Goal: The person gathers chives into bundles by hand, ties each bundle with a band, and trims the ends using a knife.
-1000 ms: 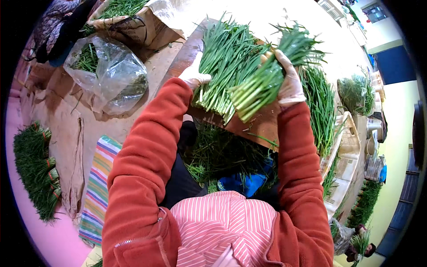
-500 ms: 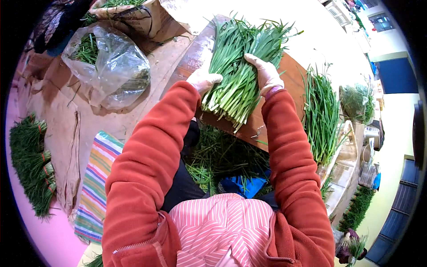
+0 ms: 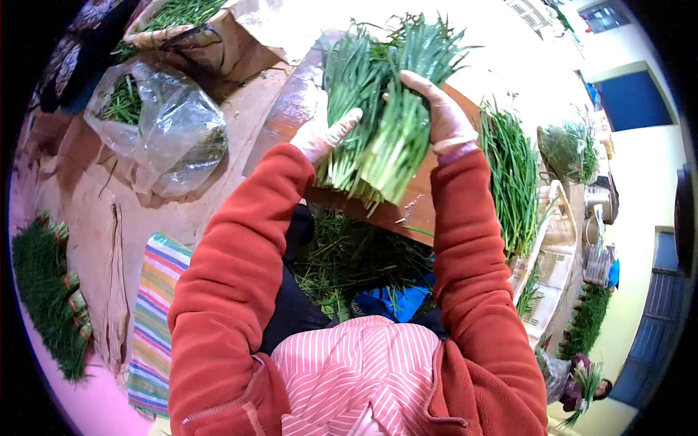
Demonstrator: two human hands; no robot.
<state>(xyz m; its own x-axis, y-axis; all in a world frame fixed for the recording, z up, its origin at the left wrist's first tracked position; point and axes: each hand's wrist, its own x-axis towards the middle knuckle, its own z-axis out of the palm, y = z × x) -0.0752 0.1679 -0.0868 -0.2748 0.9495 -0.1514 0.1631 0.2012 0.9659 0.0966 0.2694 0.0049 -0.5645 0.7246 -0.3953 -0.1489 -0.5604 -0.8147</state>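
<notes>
Both hands, left hand [image 3: 320,134], right hand [image 3: 436,109], fingers gripping chive bunch [image 3: 378,131], root ends near board edge [image 3: 378,214]

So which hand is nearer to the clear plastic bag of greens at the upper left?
Left. The left hand sits on the bunch of chives, on the side facing the clear plastic bag; the right hand grips the bunch's far side.

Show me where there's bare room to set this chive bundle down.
Bare brown board shows left of the left hand, bordered by the clear plastic bag. The board edge under the chive bundle is also bare. Right of the right hand, loose chives crowd the board.
</notes>
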